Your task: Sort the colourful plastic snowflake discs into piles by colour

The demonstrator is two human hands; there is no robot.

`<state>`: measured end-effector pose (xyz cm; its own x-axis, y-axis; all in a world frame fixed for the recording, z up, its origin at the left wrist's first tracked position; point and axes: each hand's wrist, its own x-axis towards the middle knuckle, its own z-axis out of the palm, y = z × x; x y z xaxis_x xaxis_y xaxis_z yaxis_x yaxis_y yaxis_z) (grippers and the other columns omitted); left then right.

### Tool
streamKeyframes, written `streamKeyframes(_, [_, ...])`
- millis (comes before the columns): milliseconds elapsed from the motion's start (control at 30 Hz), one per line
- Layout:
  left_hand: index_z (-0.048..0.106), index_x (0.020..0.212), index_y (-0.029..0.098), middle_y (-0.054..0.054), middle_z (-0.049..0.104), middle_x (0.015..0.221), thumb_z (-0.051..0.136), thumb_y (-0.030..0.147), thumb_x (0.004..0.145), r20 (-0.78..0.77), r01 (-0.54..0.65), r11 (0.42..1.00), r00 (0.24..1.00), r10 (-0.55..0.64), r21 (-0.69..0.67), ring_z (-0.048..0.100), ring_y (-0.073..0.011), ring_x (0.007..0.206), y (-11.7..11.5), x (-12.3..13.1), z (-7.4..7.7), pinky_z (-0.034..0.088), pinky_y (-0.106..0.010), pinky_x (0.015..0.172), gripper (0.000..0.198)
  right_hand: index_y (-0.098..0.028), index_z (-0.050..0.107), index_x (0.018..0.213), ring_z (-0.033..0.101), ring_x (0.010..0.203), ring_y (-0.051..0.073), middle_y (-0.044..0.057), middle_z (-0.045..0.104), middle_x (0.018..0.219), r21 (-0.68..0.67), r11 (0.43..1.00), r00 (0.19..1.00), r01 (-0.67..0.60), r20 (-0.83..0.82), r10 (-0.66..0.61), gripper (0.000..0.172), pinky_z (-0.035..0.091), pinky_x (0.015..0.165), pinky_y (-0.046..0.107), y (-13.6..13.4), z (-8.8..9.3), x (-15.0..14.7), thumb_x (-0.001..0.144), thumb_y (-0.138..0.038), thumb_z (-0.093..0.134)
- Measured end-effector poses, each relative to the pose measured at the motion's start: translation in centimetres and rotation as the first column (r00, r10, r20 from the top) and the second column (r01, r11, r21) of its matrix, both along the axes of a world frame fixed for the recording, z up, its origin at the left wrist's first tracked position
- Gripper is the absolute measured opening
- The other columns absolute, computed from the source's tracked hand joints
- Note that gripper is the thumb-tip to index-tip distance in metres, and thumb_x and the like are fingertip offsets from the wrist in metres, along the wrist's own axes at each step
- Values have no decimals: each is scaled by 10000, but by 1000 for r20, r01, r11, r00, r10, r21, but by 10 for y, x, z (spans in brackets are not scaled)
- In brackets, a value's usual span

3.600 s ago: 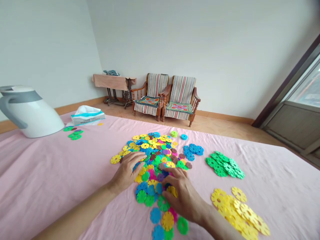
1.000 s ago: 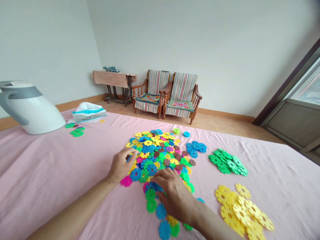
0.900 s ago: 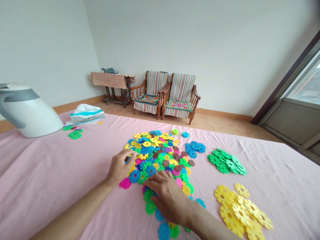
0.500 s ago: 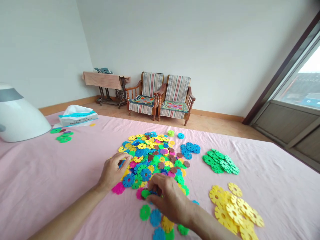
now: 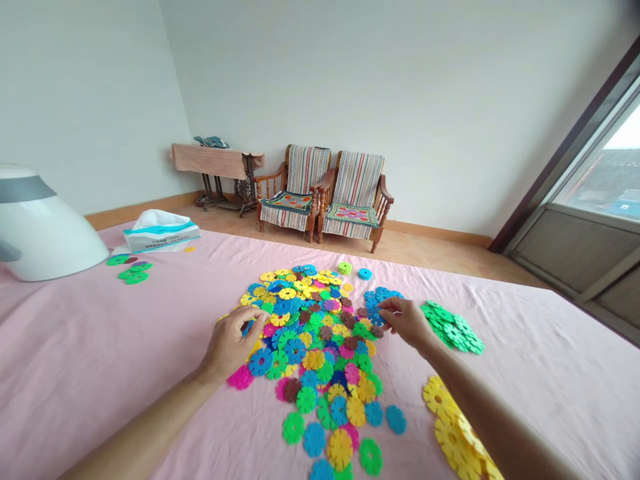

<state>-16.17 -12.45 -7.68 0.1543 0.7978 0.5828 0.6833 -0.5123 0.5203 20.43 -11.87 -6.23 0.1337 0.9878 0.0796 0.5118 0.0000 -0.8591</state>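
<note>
Notched discs (image 5: 314, 360) lie heaped on pink cloth (image 5: 190, 340), largely between the hands; left hand (image 5: 233, 340) curls loosely at the heap's left edge; right hand (image 5: 409, 323) is bent, thumb near forefinger, at the blue cluster (image 5: 383, 295); grip on either cannot be told; discs appear light, stiff, possibly slippery; rim pinch advised.

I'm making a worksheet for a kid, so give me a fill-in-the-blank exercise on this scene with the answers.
1. Between the mixed heap and the green pile lies a small ____ pile, by the right hand.
2. The left hand is at the ____ edge of the mixed heap.
3. The cloth under the heap is ____.
4. Beyond the cloth stand ____ armchairs.

Missing words: blue; left; pink; two.
</note>
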Motion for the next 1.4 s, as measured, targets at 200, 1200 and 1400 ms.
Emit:
streamKeyframes(200, [663,807,197,-15,716,824,509,344,879,-4,6,1000,1000,-6,-7,666,-174,784,0,0,0,492,-241,734,225,-151,628,838,677,563,174,39,693,644,44,971,968,235,77,-238,171,469,480,234,21,-8,34,754,-274,544])
streamKeyframes(1200, [658,837,183,-33,729,849,484,349,874,11,-93,995,996,93,-26,679,-182,789,-2,-3,4,503,-243,708,244,-166,588,875,507,770,197,45,610,820,206,612,449,-763,851,273,85,374,671,324,-63,6,-191,901,-195,513])
streamKeyframes(1400, [666,817,183,-32,733,834,487,377,870,5,-85,995,996,85,-49,679,-184,766,0,-6,1,502,-241,676,270,-197,587,708,537,739,153,18,611,760,328,858,805,-396,573,153,245,368,662,261,-50,13,-144,920,-186,464])
